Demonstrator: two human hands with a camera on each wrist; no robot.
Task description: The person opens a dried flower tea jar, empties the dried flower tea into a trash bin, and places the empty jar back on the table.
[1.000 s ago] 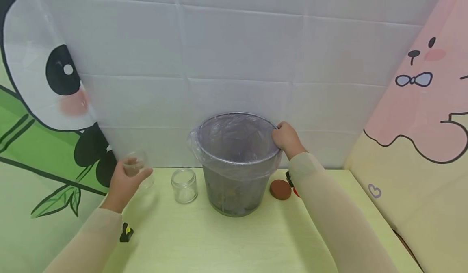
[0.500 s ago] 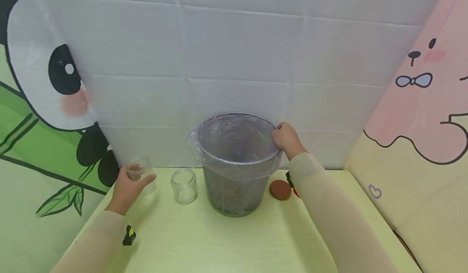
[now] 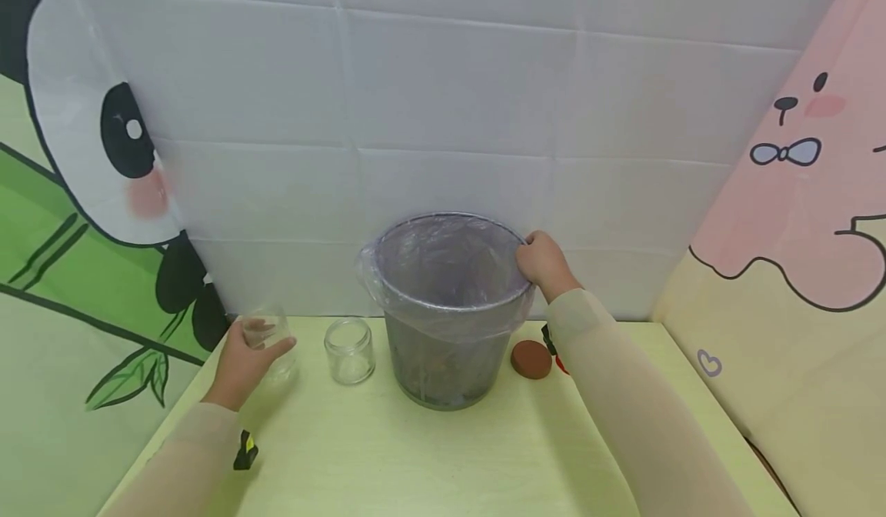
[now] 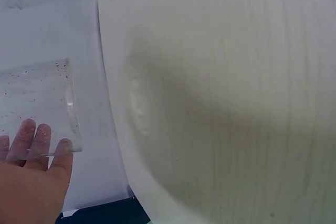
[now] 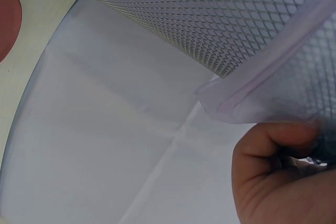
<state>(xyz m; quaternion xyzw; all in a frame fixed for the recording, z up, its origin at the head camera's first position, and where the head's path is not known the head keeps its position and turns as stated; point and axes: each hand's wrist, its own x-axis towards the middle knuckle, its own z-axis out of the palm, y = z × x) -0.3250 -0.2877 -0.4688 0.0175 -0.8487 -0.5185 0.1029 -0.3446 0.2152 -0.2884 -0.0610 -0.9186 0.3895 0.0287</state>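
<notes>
My left hand [image 3: 238, 365] holds a clear see-through container [image 4: 37, 90] at the left end of the table. Its thumb is on the near right side and its fingers are around the far left side. Small dark specks dot the container's wall in the left wrist view. To its right stands a clear glass jar [image 3: 349, 354], upright and without a lid. My right hand [image 3: 547, 265] grips the right rim of a wire-mesh wastebasket [image 3: 446, 367], pinching the thin plastic bag [image 5: 247, 100] that lines it and folds over the rim.
A brown-red round lid [image 3: 531, 360] lies right of the wastebasket. Part of a bright red thing [image 3: 562, 365] shows beside it, mostly behind my right sleeve. A white sheet [image 3: 450, 101] hangs behind the pale table [image 3: 415, 463], with cartoon-printed cloths at both sides.
My left hand has moved slightly right and down with the clear container, lower toward the table. The right hand, wastebasket and glass jar have stayed in place.
</notes>
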